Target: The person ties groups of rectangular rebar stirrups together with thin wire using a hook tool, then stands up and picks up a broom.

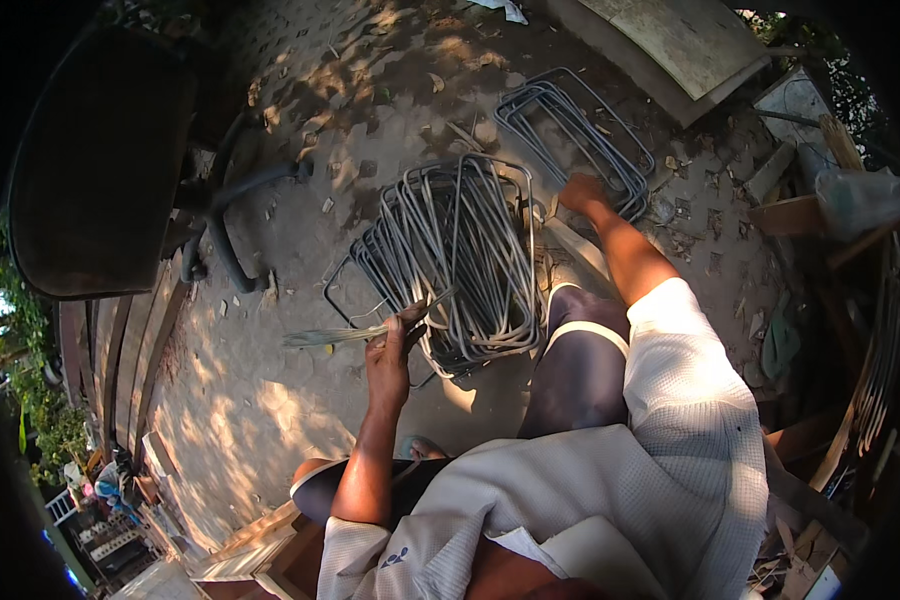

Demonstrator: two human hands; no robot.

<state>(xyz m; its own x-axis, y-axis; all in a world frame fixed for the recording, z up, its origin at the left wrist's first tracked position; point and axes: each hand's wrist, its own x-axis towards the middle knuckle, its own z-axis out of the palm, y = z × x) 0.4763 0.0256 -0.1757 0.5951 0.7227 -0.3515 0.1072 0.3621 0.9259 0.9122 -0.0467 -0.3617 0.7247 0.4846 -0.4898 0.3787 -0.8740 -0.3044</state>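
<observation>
Ground point(255, 340), leaf-strewn and sun-dappled, spans the frame, with a dark-backed swivel chair point(100, 170) at upper left, a large pile of bent-rod rectangular metal frames point(465, 260) at centre, and a smaller stack of like frames point(575, 140) at upper right of centre. Right hand point(582, 192), right of centre, is at the smaller stack's lower end, fingers curled; cannot tell whether they close on a rod. Left hand point(395, 335), below centre, grips a bundle of thin pale strands point(332, 336) pointing left, beside the large pile's lower-left edge.
</observation>
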